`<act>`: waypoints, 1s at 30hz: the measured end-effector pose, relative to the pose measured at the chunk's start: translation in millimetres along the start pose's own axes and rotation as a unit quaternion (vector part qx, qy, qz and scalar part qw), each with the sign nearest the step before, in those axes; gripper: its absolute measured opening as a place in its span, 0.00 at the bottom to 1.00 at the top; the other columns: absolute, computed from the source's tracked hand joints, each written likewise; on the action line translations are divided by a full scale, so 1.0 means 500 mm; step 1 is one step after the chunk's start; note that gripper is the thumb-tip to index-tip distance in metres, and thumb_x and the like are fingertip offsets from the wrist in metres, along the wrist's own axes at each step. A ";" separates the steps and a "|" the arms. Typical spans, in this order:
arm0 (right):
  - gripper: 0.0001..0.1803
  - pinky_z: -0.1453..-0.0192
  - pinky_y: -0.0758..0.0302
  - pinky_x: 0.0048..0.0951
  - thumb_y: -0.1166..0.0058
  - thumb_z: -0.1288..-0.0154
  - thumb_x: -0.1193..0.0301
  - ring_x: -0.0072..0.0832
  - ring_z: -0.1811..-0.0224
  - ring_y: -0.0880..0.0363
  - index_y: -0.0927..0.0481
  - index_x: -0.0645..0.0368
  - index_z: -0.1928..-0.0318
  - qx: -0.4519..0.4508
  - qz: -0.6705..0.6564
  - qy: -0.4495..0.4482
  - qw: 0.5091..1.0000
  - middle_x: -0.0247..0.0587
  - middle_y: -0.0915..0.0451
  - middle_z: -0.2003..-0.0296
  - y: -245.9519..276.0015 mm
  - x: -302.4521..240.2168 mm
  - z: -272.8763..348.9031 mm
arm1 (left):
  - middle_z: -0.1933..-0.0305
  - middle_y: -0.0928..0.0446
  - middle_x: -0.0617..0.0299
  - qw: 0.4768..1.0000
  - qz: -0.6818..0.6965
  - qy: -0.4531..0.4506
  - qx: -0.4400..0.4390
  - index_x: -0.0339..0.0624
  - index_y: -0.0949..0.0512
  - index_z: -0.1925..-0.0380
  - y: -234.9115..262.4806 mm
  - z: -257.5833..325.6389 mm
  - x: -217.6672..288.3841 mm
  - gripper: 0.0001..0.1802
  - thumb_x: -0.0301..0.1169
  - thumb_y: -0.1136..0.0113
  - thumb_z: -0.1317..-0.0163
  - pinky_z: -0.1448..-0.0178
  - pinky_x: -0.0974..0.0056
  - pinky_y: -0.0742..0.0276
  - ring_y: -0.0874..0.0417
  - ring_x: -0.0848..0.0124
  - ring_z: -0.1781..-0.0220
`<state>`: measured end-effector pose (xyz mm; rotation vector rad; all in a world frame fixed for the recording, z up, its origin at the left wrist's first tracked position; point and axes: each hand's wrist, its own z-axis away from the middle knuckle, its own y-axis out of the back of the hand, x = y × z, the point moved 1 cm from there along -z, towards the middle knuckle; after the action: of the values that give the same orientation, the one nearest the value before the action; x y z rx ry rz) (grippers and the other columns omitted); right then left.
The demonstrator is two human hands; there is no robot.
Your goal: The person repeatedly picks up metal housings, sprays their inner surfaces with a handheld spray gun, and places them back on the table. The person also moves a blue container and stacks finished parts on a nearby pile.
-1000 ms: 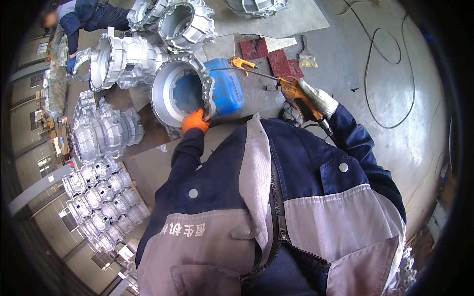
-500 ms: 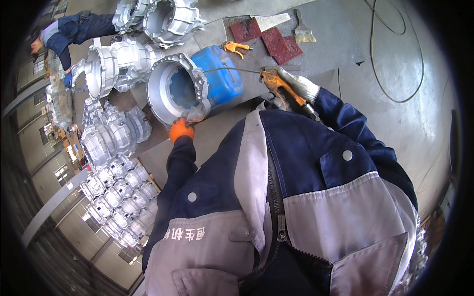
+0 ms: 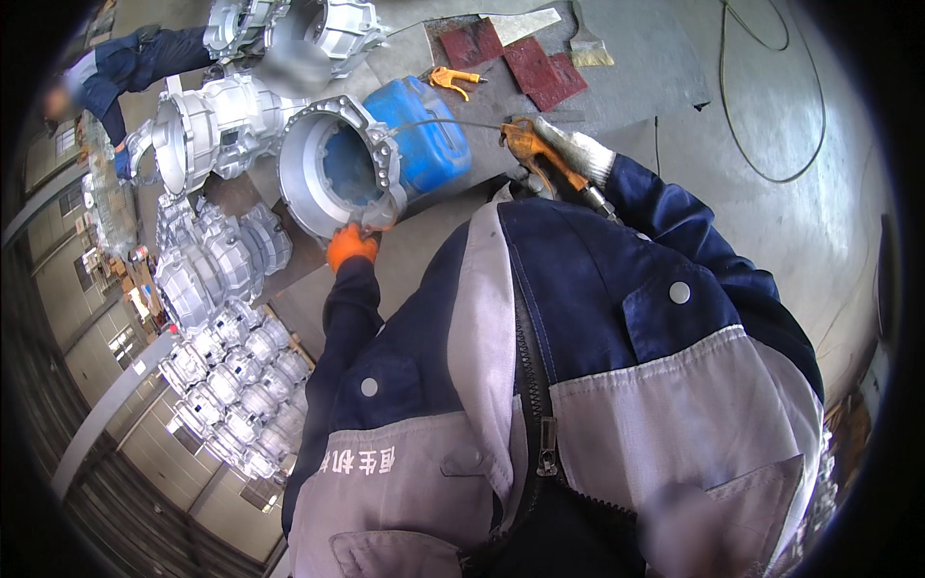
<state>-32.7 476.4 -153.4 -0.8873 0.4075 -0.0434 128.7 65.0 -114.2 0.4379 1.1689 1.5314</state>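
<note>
A large silver cast-metal housing [image 3: 301,183], round and hollow, sits tilted at the left with its wide opening facing me. My left hand [image 3: 351,248], in an orange glove, is closed on the near edge of its rim. In a white glove, my right hand [image 3: 583,157] is wrapped around an orange air blow gun [image 3: 541,154]. The gun's long thin nozzle reaches left to the housing's right edge, over a blue plastic jerrycan [image 3: 436,144]. That jerrycan lies against the far right side of the housing. The fingers under the gun are partly hidden.
A second orange blow gun [image 3: 453,79], dark red pads [image 3: 528,69] and a flat paintbrush [image 3: 591,45] lie beyond the jerrycan. Several more silver housings [image 3: 231,120] stand at the left, where a co-worker's sleeve [image 3: 145,69] reaches in. A hose [image 3: 822,116] loops at the right.
The whole view has shifted slightly, so the housing and both hands appear a little higher and further left. Both hands keep the same grips.
</note>
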 end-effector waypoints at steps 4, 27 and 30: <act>0.26 0.61 0.22 0.24 0.53 0.34 0.50 0.23 0.66 0.21 0.24 0.61 0.51 0.013 -0.005 -0.005 1.000 0.39 0.20 0.62 -0.024 -0.014 0.018 | 0.66 0.20 0.55 1.000 -0.030 -0.003 -0.003 0.51 0.21 0.66 0.014 -0.010 0.025 0.17 0.46 0.42 0.53 0.53 0.56 0.27 0.22 0.57 0.56; 0.31 0.64 0.22 0.22 0.52 0.38 0.44 0.22 0.70 0.22 0.22 0.62 0.56 0.022 0.102 0.044 0.994 0.40 0.20 0.66 -0.073 -0.028 0.049 | 0.57 0.20 0.56 0.993 -0.065 0.038 -0.088 0.53 0.24 0.57 -0.010 -0.040 0.028 0.26 0.54 0.40 0.53 0.46 0.55 0.32 0.21 0.58 0.51; 0.32 0.65 0.21 0.22 0.51 0.39 0.43 0.22 0.70 0.21 0.22 0.64 0.56 0.049 0.059 0.098 0.992 0.41 0.20 0.66 -0.043 -0.035 0.060 | 0.58 0.20 0.54 0.993 -0.036 0.003 -0.114 0.51 0.24 0.54 0.011 -0.054 0.040 0.26 0.49 0.39 0.53 0.50 0.53 0.29 0.21 0.53 0.53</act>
<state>-35.3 488.4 -114.6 -0.7636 0.6354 -0.0419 98.1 71.7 -127.7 0.2353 0.9897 1.5826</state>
